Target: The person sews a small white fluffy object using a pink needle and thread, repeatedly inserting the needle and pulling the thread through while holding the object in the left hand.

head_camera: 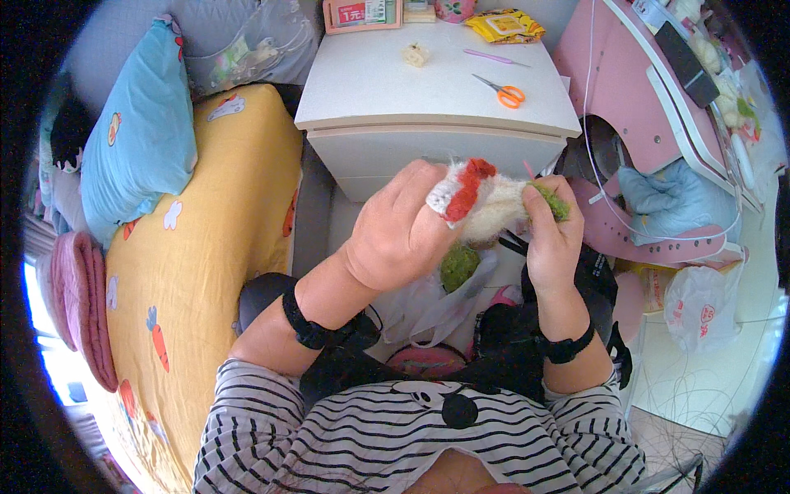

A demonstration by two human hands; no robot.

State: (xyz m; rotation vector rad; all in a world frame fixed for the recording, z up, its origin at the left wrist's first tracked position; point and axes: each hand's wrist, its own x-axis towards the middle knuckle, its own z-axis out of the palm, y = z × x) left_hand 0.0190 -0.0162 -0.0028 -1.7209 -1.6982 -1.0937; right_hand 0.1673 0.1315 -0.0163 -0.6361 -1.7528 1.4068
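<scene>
Between my two hands, above the floor in front of a white cabinet, is a crocheted piece (500, 200) of fuzzy yarn in cream, white, red and green. My left hand (404, 228) grips its white and red end, with the fingers curled behind it. The green part is pinched between the thumb and fingers of my right hand (555, 228). A thin pink tip (528, 169) shows just above the right thumb; the rest of that thing is hidden. Below the piece, a ball of green yarn (459, 268) lies in a clear plastic bag (426, 309).
On the white cabinet (395, 92) lie orange-handled scissors (510, 97), a purple-handled crochet hook (490, 56), a small cream crocheted piece (415, 55) and a yellow wipes pack (506, 26). A bed with a yellow sheet (203, 204) stands left, a pink desk (617, 80) right, with a white cable hanging down.
</scene>
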